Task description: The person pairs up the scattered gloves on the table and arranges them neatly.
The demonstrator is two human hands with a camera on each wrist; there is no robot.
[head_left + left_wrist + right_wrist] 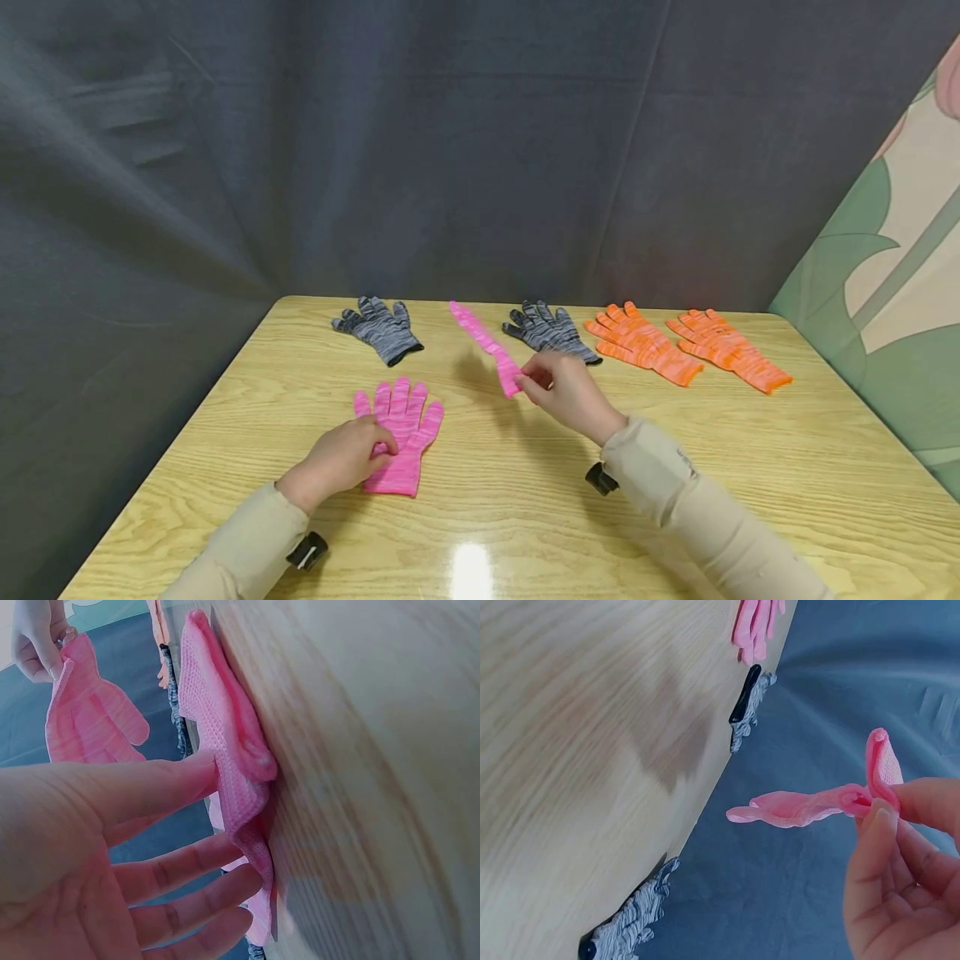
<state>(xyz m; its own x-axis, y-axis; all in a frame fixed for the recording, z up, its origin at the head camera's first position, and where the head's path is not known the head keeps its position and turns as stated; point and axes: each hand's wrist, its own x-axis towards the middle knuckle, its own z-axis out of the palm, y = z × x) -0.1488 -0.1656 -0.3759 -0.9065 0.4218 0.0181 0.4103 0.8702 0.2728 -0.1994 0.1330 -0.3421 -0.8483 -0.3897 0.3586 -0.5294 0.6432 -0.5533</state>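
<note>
A pink knit glove (405,429) lies spread on the table, its fingers pointing to the back. My left hand (347,454) rests on its palm; in the left wrist view the thumb (172,784) and loosely extended fingers touch the fabric, standing apart. My right hand (566,392) pinches a second pink glove (483,340) by its cuff between thumb and forefinger. That glove hangs above the table, seen nearly edge-on from the head. In the right wrist view the held cuff (881,761) is folded at the fingertips.
Two grey-and-black gloves, one at the back left (382,329) and one at the back middle (551,332), lie near the table's far edge. Two orange gloves (645,343) lie at the back right. A dark curtain (465,167) hangs behind the table (517,517); a patterned panel (892,292) stands at right.
</note>
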